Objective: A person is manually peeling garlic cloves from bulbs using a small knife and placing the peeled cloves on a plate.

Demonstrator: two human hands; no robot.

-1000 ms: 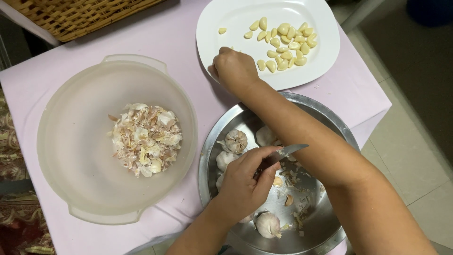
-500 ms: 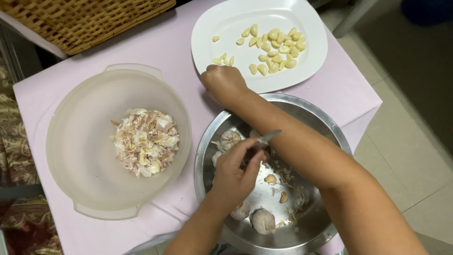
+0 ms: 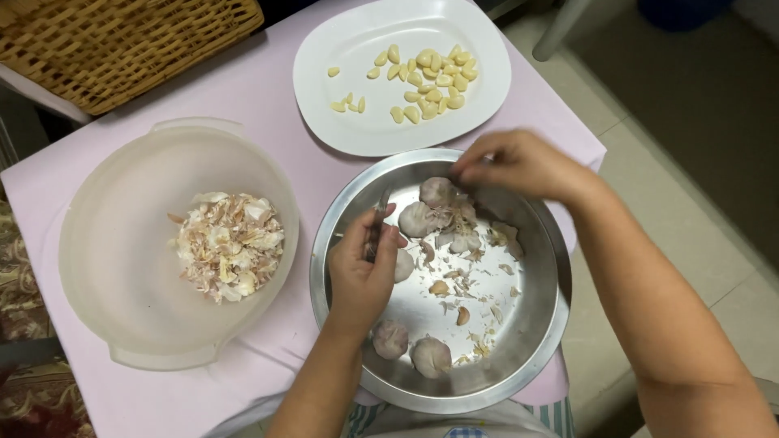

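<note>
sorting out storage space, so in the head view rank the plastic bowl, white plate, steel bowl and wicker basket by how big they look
1. Plastic bowl and steel bowl: look about alike, so no ranking between them.
2. White plate: clearly smaller.
Wicker basket: cut off by the frame edge, so its full size cannot be told.

Setting: a home, as we read it, with food prep at a small table under a pale lilac cloth [image 3: 268, 89]. We note a woven wicker basket [image 3: 130, 40] at eleven o'clock, beige floor tiles [image 3: 682, 203] at three o'clock, a patterned rug [image 3: 28, 300] at nine o'clock, and a white oval plate [image 3: 341, 40] at twelve o'clock.
</note>
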